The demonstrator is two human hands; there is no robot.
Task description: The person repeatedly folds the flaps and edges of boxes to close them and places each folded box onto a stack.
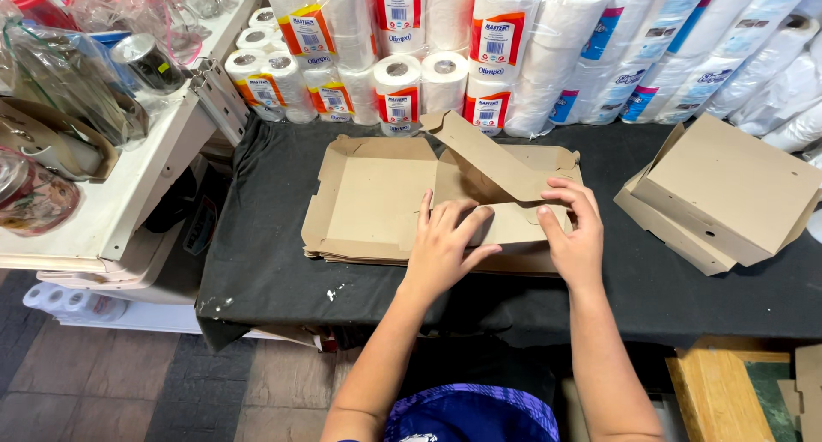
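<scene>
Black-draped desk (274,271): left hand (443,245) flat, right hand (572,232) pinching the flat brown cardboard box blank (377,198), lying lengthwise left-right.

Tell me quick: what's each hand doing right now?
Left hand: open, pressed flat on the cardboard box blank.
Right hand: fingers curled, pinching the blank's folded-up flap.

Two hands (441,245), two folded boxes (728,189) (stacked), one flat stack (368,198).
</scene>
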